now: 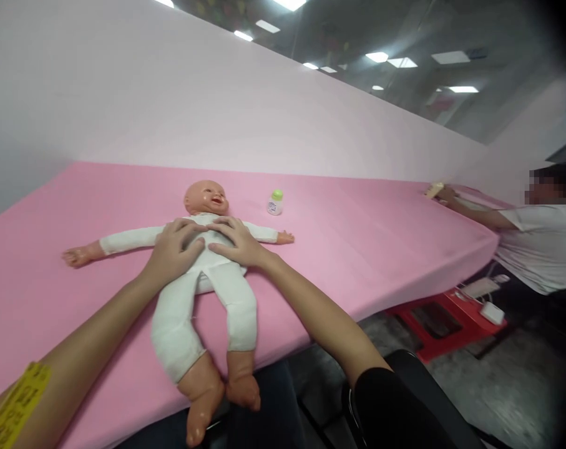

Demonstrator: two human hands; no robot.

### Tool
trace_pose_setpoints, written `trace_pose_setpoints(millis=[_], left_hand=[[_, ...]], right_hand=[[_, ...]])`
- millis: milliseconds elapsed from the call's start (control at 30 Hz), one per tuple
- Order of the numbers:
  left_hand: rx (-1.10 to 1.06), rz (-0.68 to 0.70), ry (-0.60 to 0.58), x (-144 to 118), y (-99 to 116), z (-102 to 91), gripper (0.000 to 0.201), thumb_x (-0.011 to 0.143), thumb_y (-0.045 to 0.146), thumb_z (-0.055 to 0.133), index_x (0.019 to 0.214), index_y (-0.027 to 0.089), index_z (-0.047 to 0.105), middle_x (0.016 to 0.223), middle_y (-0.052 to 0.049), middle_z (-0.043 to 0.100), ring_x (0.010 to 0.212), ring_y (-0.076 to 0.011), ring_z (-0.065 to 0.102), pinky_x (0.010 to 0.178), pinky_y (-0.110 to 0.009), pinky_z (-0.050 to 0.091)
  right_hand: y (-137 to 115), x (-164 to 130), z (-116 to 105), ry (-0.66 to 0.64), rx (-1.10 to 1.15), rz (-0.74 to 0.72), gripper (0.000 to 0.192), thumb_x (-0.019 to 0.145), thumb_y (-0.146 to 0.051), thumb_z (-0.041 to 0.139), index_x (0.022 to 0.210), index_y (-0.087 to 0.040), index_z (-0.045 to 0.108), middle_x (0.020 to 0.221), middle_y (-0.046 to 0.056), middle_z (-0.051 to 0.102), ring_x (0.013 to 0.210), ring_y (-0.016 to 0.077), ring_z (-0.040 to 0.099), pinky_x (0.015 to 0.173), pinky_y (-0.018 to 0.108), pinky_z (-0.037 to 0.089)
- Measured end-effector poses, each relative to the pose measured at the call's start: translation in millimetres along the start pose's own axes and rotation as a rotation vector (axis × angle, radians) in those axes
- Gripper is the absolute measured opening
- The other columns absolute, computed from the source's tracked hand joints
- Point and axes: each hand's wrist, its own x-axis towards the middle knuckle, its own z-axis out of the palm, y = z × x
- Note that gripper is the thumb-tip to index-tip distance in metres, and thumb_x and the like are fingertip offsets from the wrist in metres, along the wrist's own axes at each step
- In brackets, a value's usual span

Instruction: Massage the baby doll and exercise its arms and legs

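Note:
A baby doll (210, 274) with a white cloth body and plastic head, hands and feet lies on its back on the pink-covered table (348, 249). Its arms are spread wide, and its feet hang past the table's front edge. My left hand (176, 249) lies on one side of the doll's chest, fingers stretched out. On the other side of the chest rests my right hand (238, 242), its fingers also extended. Both hands touch the cloth, thumbs pointing inward, and hold nothing. Beyond the doll's arm stands a small clear bottle (274, 203) with a green cap.
A pale wall (264, 118) rises behind the table. At the far right, a person in a white shirt (545, 243) reaches onto the table. Below are a red plastic stool (439, 355) with a white device on it and a black chair (414, 374) beside my right arm.

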Motion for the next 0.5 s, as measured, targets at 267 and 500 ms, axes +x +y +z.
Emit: trace_pose_setpoints(millis=[267, 500], left_hand=[[0.014, -0.016, -0.008, 1, 6, -1.6, 0.037, 0.093, 0.044, 0.049, 0.114, 0.023, 0.070, 0.117, -0.007, 0.060, 0.118, -0.0285, 0.055, 0.113, -0.050, 0.041], [0.037, -0.021, -0.006, 3, 10, -1.6, 0.038, 0.093, 0.042, 0.048, 0.116, 0.021, 0.069, 0.116, -0.004, 0.057, 0.118, -0.0251, 0.053, 0.114, -0.052, 0.041]], right_hand=[[1, 0, -1, 0.001, 0.022, 0.007, 0.046, 0.098, -0.048, 0.064, 0.139, -0.028, 0.060, 0.143, 0.006, 0.050, 0.143, 0.0221, 0.041, 0.124, 0.044, 0.031], [2, 2, -3, -0.028, 0.010, 0.057, 0.047, 0.098, -0.050, 0.065, 0.140, -0.030, 0.060, 0.145, 0.005, 0.049, 0.145, 0.0235, 0.038, 0.125, 0.046, 0.029]])
